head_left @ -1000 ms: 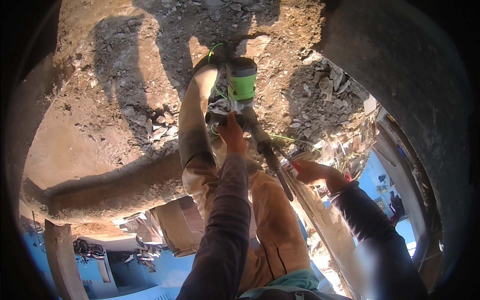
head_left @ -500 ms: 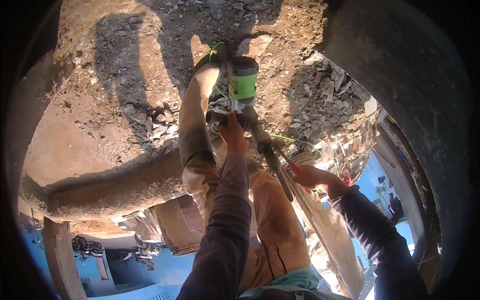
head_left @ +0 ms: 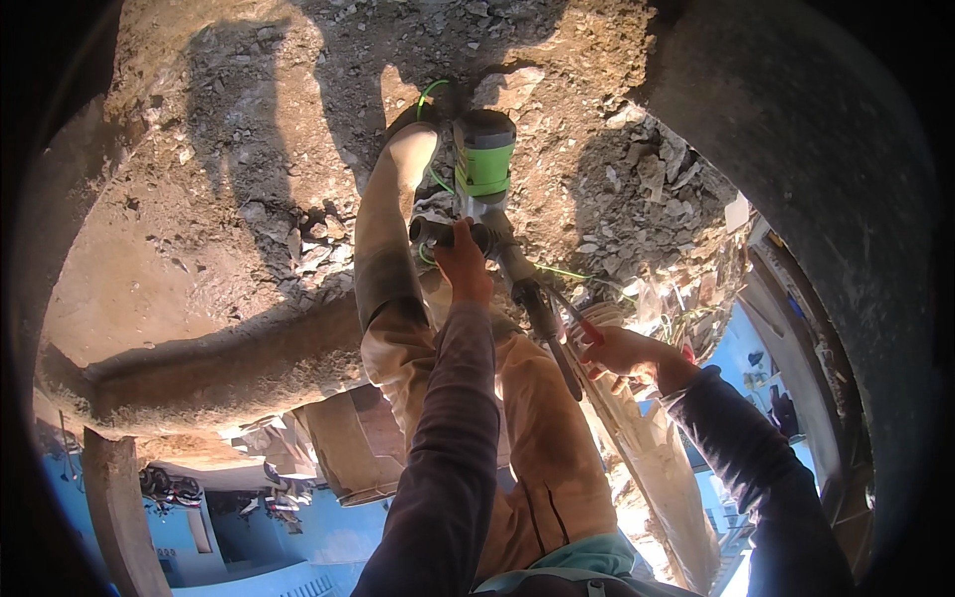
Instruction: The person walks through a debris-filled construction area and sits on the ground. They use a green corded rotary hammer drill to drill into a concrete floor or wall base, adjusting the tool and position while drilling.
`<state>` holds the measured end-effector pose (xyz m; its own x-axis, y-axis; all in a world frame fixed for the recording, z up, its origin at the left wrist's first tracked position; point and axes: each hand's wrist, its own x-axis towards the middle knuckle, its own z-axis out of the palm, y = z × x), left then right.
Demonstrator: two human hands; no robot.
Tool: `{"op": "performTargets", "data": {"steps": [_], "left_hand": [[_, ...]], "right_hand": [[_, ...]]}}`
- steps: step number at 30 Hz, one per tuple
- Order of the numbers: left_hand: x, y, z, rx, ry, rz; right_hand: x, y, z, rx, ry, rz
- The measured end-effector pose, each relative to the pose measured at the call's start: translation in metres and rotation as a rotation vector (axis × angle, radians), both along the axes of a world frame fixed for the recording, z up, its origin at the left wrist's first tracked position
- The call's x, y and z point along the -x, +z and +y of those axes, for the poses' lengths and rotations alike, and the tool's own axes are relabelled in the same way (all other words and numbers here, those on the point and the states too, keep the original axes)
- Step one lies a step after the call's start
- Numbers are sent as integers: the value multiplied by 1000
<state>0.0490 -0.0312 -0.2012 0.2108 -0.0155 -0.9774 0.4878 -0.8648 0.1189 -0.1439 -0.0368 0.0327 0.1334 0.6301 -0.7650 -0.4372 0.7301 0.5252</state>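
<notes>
A green and grey power hammer (head_left: pixel 484 157) lies across my raised leg in tan trousers (head_left: pixel 398 298), its dark bit (head_left: pixel 545 320) pointing down to the right. My left hand (head_left: pixel 464 265) grips the black side handle just below the tool's body. My right hand (head_left: pixel 619 352) sits at the lower end of the bit, closed around a small red-handled tool (head_left: pixel 593 334) whose working end is hidden by my fingers. A thin green cord (head_left: pixel 430 95) loops near my boot (head_left: pixel 410 134).
Broken stone and dusty rubble (head_left: pixel 637 189) cover the ground ahead. A rough concrete beam (head_left: pixel 229 368) runs across on the left. A curved grey concrete wall (head_left: pixel 826 199) rises on the right. Far below are blue walls (head_left: pixel 298 547) and a wooden plank (head_left: pixel 343 448).
My right hand has shifted slightly down along the bit. The left hand and the hammer stay nearly where they were.
</notes>
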Motion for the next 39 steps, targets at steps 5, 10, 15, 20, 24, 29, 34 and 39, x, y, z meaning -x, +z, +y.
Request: {"op": "performTargets", "data": {"steps": [5,10,15,20,24,29,34,39], "left_hand": [[-3,-6,4,-10,-25,-37],[-8,-10,-5,86,-74,-205],[-46,6,-49,-44,-147,-28],[-45,24,-66,86,-318,-277],[-94,-11,-69,142,-873,-198],[-101,3,-101,270,-1533,-315],[-115,26,-97,602,-1680,-442],[-61,140,-88,632,-1482,235]], "right_hand": [[0,25,5,135,-103,155],[3,38,46,435,-18,222],[-10,37,93,564,-231,371],[-36,28,124,478,-427,387],[-59,30,149,588,-545,438],[-73,29,182,695,-464,439],[-71,41,163,830,-348,410],[-76,62,149,1127,-355,456]]}}
